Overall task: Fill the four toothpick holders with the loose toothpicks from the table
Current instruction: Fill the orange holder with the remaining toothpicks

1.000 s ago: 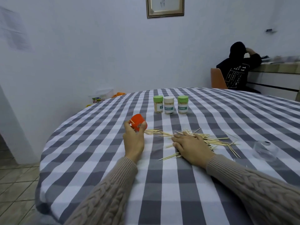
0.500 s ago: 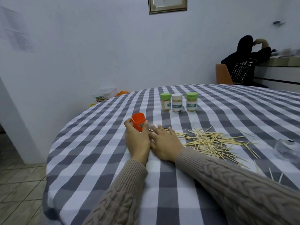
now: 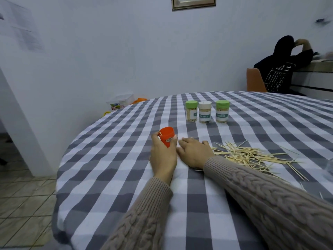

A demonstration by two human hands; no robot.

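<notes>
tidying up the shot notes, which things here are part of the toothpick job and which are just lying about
Part of the job:
orange holder in left hand
right hand
loose toothpicks
two green-capped holders
white-capped holder

Lying about:
clear glass
plastic tub
orange chair
picture frame

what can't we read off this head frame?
- How full the orange holder is: head view, the left hand wraps it.
- What lies under the right hand: head view, its palm faces down on the tablecloth.
- Clear object at the right: cut by the frame edge, unidentifiable.
- Small label on the orange holder: too small to read.
- Toothpick pile: too tangled to count.
</notes>
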